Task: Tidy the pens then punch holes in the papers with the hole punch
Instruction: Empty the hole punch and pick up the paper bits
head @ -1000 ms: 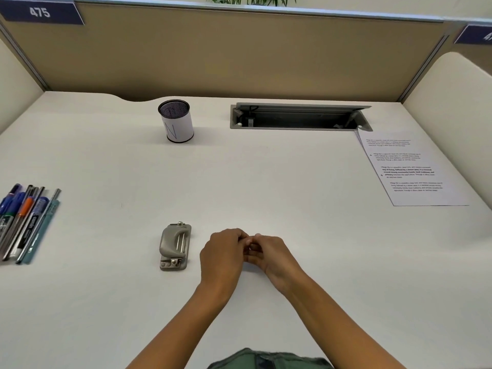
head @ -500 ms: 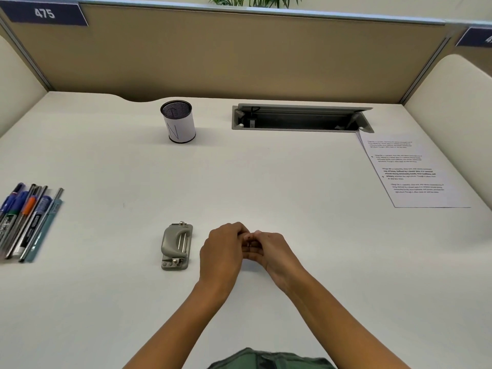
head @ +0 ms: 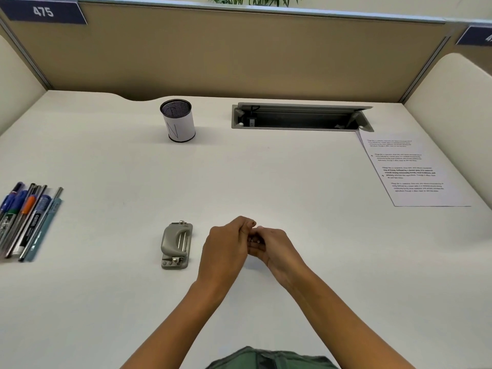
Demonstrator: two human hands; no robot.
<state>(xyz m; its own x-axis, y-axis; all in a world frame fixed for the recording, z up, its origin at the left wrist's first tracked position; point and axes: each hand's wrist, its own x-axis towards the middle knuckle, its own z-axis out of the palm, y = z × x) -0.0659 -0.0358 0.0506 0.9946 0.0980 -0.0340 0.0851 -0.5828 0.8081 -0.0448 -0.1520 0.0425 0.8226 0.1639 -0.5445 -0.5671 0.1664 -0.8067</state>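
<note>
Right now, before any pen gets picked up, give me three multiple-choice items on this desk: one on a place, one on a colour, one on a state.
1. The pens lie on the desk at: A its left edge; B its right edge; C its middle.
2. The hole punch is: A red; B blue; C grey.
3. The cup stands: A upside down; B upright; C on its side.
Answers: A, they lie in a row by the left edge; C, its body is plain grey; B, its open mouth faces up.
</note>
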